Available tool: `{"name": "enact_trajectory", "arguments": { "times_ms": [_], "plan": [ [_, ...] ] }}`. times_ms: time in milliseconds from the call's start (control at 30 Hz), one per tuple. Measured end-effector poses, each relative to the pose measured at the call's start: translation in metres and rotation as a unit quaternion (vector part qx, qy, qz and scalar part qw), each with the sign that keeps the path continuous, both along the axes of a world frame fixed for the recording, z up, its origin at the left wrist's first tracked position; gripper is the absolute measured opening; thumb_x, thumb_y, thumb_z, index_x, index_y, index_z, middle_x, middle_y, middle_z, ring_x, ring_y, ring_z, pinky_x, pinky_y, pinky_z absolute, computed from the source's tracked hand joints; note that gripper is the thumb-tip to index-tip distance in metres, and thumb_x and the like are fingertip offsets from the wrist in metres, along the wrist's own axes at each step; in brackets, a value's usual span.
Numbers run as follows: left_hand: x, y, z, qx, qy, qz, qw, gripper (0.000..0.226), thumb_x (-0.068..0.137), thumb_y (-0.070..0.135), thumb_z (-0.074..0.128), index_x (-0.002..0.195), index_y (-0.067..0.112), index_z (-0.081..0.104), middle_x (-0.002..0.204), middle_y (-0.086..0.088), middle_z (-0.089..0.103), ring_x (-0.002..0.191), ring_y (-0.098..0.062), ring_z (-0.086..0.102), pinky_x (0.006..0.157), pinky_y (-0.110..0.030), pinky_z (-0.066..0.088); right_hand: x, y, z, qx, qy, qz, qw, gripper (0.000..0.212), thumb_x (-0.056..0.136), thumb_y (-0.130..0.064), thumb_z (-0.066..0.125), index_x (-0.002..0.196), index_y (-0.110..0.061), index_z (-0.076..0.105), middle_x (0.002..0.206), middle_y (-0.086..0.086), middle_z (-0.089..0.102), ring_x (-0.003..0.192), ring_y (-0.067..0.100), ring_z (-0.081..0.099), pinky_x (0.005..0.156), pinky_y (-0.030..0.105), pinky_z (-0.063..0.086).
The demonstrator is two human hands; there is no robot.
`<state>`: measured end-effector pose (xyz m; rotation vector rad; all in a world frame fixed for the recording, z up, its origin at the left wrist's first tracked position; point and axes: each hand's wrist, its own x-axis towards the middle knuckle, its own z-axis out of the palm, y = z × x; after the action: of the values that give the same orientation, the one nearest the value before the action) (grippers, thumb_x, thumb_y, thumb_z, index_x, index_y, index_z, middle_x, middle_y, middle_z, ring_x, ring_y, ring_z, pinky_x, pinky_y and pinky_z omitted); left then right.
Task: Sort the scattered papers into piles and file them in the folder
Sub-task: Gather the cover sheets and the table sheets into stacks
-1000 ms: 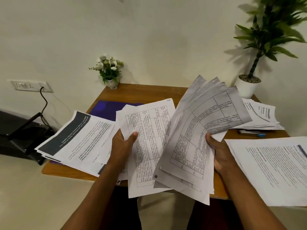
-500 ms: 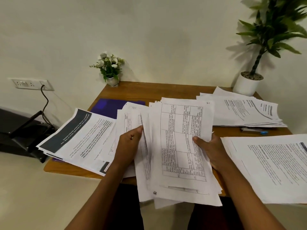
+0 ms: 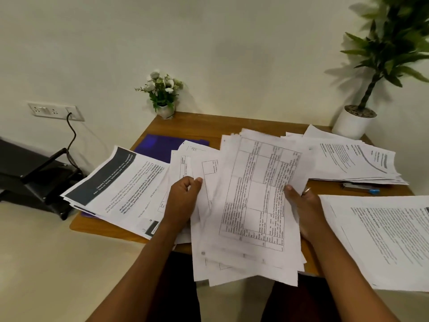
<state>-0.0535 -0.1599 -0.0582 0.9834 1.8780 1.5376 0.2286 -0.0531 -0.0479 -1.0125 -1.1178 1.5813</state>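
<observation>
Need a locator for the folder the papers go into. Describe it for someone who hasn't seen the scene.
On the brown wooden desk, look to the back left, near the small white flower pot. The flat purple plastic folder lies there, partly under white sheets; it is the only coloured sheet-like item.

Bench (image 3: pixel 255 126) of smooth, satin brown wood; papers (image 3: pixel 255 201) matt white, printed black; folder (image 3: pixel 160 147) glossy purple plastic; plant pot (image 3: pixel 350 125) smooth white, faintly shiny; wall socket (image 3: pixel 55 111) white plastic; wall (image 3: pixel 209 54) matt cream.
</observation>
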Motion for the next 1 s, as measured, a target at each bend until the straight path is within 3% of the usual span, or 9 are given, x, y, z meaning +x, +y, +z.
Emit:
{"name": "enact_trajectory", "arguments": {
  "times_ms": [100, 200, 300, 400, 567, 700, 800, 867, 1000],
  "plan": [
    [0.001, 0.001, 0.001, 0.000, -0.003, 0.015, 1.000, 0.019, 0.102, 0.029, 0.059, 0.088, 0.017, 0.058, 0.093, 0.004, 0.069, 0.086, -0.011, 0.066, 0.070, -0.020, 0.052, 0.002, 0.004, -0.001, -0.010, 0.005, -0.028, 1.000, 0.051, 0.076, -0.032, 0.077, 0.124, -0.015, 0.066, 0.121, 0.008, 0.073, 0.113, 0.027, 0.070, 0.090, 0.041, 0.060],
    [0.000, 0.000, 0.002, 0.021, -0.010, 0.023, 0.999, 0.008, 0.100, 0.027, 0.062, 0.098, 0.023, 0.056, 0.107, 0.006, 0.069, 0.095, -0.010, 0.070, 0.071, -0.017, 0.057, 0.005, 0.006, -0.004, -0.033, 0.058, -0.029, 0.997, 0.029, 0.096, -0.016, 0.063, 0.126, -0.019, 0.064, 0.120, 0.007, 0.074, 0.108, 0.025, 0.072, 0.081, 0.040, 0.062],
    [-0.004, 0.003, -0.004, 0.008, -0.004, 0.014, 1.000, 0.012, 0.100, 0.036, 0.061, 0.106, 0.027, 0.055, 0.115, 0.004, 0.069, 0.100, -0.016, 0.072, 0.081, -0.032, 0.062, 0.010, 0.009, -0.005, -0.049, 0.105, -0.024, 0.993, 0.036, 0.102, -0.016, 0.056, 0.137, -0.020, 0.060, 0.132, 0.010, 0.068, 0.119, 0.028, 0.066, 0.095, 0.051, 0.056],
    [-0.005, 0.004, -0.005, -0.011, 0.014, 0.027, 0.999, 0.021, 0.100, 0.042, 0.060, 0.116, 0.030, 0.052, 0.121, 0.007, 0.066, 0.104, -0.018, 0.070, 0.082, -0.029, 0.061, 0.012, 0.009, -0.006, -0.056, 0.120, -0.011, 0.991, 0.042, 0.100, -0.020, 0.059, 0.142, -0.019, 0.058, 0.136, 0.013, 0.065, 0.124, 0.033, 0.063, 0.101, 0.058, 0.050],
    [-0.005, 0.003, -0.006, -0.030, 0.013, 0.058, 0.998, 0.040, 0.099, 0.051, 0.057, 0.132, 0.032, 0.046, 0.140, 0.004, 0.058, 0.121, -0.024, 0.062, 0.101, -0.050, 0.054, 0.013, 0.009, 0.000, -0.046, 0.022, -0.053, 0.997, 0.013, 0.105, -0.014, 0.052, 0.103, -0.019, 0.064, 0.093, 0.004, 0.070, 0.083, 0.020, 0.070, 0.064, 0.025, 0.061],
    [-0.001, 0.003, -0.001, -0.034, 0.007, 0.056, 0.998, 0.030, 0.102, 0.042, 0.056, 0.127, 0.032, 0.044, 0.134, 0.011, 0.054, 0.112, -0.012, 0.055, 0.102, -0.044, 0.049, 0.013, 0.010, 0.003, -0.043, -0.038, -0.079, 0.995, 0.032, 0.105, -0.003, 0.041, 0.084, -0.022, 0.054, 0.079, -0.004, 0.061, 0.068, 0.011, 0.060, 0.046, 0.012, 0.050],
    [0.002, 0.002, 0.003, -0.029, 0.011, 0.057, 0.998, 0.029, 0.102, 0.039, 0.056, 0.128, 0.031, 0.044, 0.130, 0.011, 0.051, 0.109, -0.011, 0.052, 0.102, -0.044, 0.049, 0.013, 0.006, 0.004, -0.034, 0.018, -0.041, 0.998, 0.013, 0.106, -0.012, 0.050, 0.104, -0.011, 0.063, 0.081, 0.002, 0.073, 0.074, 0.023, 0.071, 0.056, 0.024, 0.058],
    [0.002, 0.002, 0.002, -0.025, 0.008, 0.056, 0.998, 0.031, 0.102, 0.039, 0.056, 0.129, 0.030, 0.044, 0.134, 0.007, 0.054, 0.111, -0.014, 0.056, 0.100, -0.043, 0.050, 0.014, 0.006, 0.003, -0.038, 0.041, -0.036, 0.998, 0.026, 0.102, -0.020, 0.057, 0.126, -0.010, 0.061, 0.101, 0.010, 0.074, 0.083, 0.023, 0.075, 0.062, 0.033, 0.062],
    [0.004, 0.001, 0.002, -0.012, 0.008, 0.063, 0.998, 0.037, 0.101, 0.035, 0.059, 0.134, 0.029, 0.043, 0.145, 0.002, 0.052, 0.128, -0.025, 0.057, 0.103, -0.045, 0.049, 0.013, 0.007, 0.000, -0.027, 0.038, -0.047, 0.998, 0.053, 0.088, -0.035, 0.073, 0.132, -0.008, 0.060, 0.108, 0.012, 0.074, 0.088, 0.024, 0.076, 0.066, 0.035, 0.062]
  ]
}}
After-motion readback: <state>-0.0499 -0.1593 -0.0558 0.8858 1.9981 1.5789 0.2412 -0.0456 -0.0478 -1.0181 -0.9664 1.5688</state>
